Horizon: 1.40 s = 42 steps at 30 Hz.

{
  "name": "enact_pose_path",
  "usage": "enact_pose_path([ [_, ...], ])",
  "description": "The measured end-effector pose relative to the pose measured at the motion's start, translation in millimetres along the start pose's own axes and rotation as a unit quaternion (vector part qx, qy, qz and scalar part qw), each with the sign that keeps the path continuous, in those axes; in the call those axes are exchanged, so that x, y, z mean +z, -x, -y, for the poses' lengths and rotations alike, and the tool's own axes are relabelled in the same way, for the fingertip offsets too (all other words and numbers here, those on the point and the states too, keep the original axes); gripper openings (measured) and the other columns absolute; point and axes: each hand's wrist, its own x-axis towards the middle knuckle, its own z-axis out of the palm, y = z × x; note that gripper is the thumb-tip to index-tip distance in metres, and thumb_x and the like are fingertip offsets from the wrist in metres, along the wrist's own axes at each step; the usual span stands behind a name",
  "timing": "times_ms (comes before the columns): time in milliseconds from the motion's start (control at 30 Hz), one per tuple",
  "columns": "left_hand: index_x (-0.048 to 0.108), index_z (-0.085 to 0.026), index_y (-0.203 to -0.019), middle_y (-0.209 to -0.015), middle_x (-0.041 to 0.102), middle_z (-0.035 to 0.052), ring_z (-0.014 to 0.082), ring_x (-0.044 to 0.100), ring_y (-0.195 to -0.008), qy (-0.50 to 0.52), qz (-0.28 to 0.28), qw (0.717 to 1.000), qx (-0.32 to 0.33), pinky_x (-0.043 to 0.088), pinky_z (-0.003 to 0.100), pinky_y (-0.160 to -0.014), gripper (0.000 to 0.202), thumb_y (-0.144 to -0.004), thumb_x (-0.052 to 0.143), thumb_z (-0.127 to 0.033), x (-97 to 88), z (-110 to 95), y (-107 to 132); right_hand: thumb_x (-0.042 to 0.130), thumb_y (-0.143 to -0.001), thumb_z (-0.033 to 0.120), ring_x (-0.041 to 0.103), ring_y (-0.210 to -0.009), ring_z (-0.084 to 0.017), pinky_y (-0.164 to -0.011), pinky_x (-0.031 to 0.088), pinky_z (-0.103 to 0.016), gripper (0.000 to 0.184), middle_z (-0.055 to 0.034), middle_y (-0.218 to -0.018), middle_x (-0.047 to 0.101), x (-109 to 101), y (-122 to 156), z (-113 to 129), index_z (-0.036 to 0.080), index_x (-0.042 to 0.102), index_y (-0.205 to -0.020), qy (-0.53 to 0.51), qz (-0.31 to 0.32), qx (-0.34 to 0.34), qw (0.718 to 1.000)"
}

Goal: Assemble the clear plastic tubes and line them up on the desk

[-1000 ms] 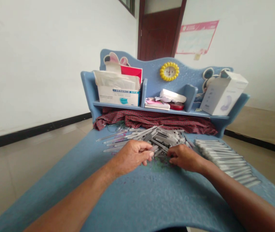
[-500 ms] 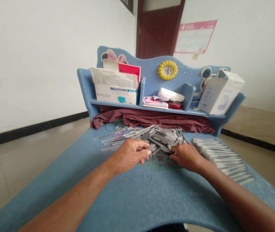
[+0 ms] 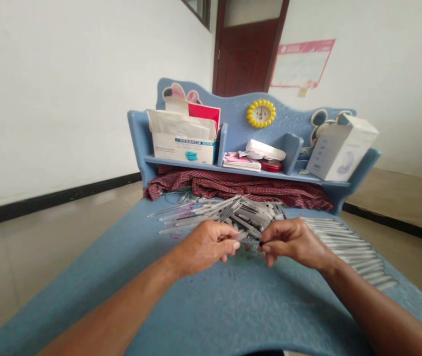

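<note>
Blue desk [image 3: 203,311], piled pens [image 3: 229,208] beyond left hand [image 3: 209,244] pinched round clear piece [image 3: 240,236], right hand [image 3: 294,243] round black bit [image 3: 261,244]

Beyond the fingers [image 3: 229,245], a crumpled red plaid cloth [image 3: 240,185] is lying beneath a blue-painted shelf [image 3: 231,111], where a white cardboard mask box [image 3: 164,147] is standing to their left and a tall white carton [image 3: 335,151] to their right. Straight ahead, a round yellow-rimmed dial [image 3: 261,113] is facing them, with a reddish-brown door [image 3: 244,59] standing farther off.
</note>
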Motion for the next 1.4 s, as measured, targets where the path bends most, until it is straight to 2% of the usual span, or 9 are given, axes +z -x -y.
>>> enact_pose_path([
  [167, 0.065, -0.014, -0.081, -0.064, 0.056, -0.0020, 0.0094, 0.052, -0.057, -0.005, 0.051, 0.998, 0.033, 0.040, 0.020, -0.054, 0.020, -0.078, 0.050, -0.026, 3.3, -2.7, 3.5, 0.070, -0.070, 0.027, 0.063, -0.049, -0.014, -0.050, 0.052, -0.024, 0.018, -0.0046, -0.056, 0.067, 2.0, 2.5, 4.1, 0.010, 0.064, -0.075, -0.059, 0.002, -0.045, 0.997],
  [500, 0.063, -0.014, -0.082, -0.065, 0.054, -0.0024, 0.0091, 0.051, -0.057, -0.003, 0.085, 0.996, 0.039, 0.039, 0.019, -0.054, 0.018, -0.079, 0.049, -0.024, 7.2, -6.7, 6.6, 0.071, -0.069, 0.025, 0.062, -0.048, -0.012, -0.049, 0.051, -0.022, 0.016, -0.0020, -0.054, 0.064, 5.7, 3.7, 2.2, 0.011, 0.063, -0.073, -0.066, 0.003, -0.031, 0.997],
  [833, 0.062, -0.013, -0.078, -0.063, 0.056, -0.0020, 0.0090, 0.051, -0.056, -0.039, 0.097, 0.994, 0.033, 0.037, 0.019, -0.052, 0.019, -0.079, 0.048, -0.025, 10.2, -4.6, 5.0, 0.069, -0.070, 0.022, 0.058, -0.045, -0.010, -0.045, 0.046, -0.018, 0.013, -0.0002, -0.052, 0.061, 10.6, 4.2, -0.6, 0.012, 0.061, -0.073, -0.012, 0.000, -0.048, 0.999],
  [933, 0.063, -0.013, -0.078, -0.063, 0.057, -0.0018, 0.0089, 0.051, -0.055, -0.063, 0.099, 0.993, 0.027, 0.036, 0.019, -0.051, 0.020, -0.079, 0.047, -0.025, 10.5, -6.1, 5.3, 0.068, -0.071, 0.022, 0.056, -0.044, -0.009, -0.044, 0.044, -0.018, 0.012, 0.0002, -0.052, 0.060, 11.2, 3.7, -2.5, 0.012, 0.061, -0.073, 0.026, 0.002, -0.063, 0.998],
  [1133, 0.061, -0.013, -0.067, -0.059, 0.056, -0.0025, 0.0083, 0.050, -0.053, -0.117, 0.101, 0.988, 0.019, 0.034, 0.019, -0.050, 0.019, -0.077, 0.047, -0.021, 11.1, -7.4, 4.9, 0.062, -0.076, 0.020, 0.057, -0.048, -0.010, -0.047, 0.044, -0.019, 0.009, -0.0011, -0.060, 0.058, 12.8, 4.4, -4.6, 0.012, 0.060, -0.071, 0.123, 0.012, -0.111, 0.986],
  [1400, 0.061, -0.013, -0.075, -0.064, 0.059, -0.0009, 0.0083, 0.050, -0.051, -0.077, 0.107, 0.991, 0.003, 0.035, 0.019, -0.049, 0.021, -0.080, 0.044, -0.026, 9.2, -6.3, 4.1, 0.062, -0.076, 0.022, 0.056, -0.047, -0.010, -0.046, 0.043, -0.019, 0.010, -0.0006, -0.057, 0.059, 10.1, 5.1, -3.8, 0.012, 0.061, -0.074, 0.105, -0.009, -0.085, 0.991],
])
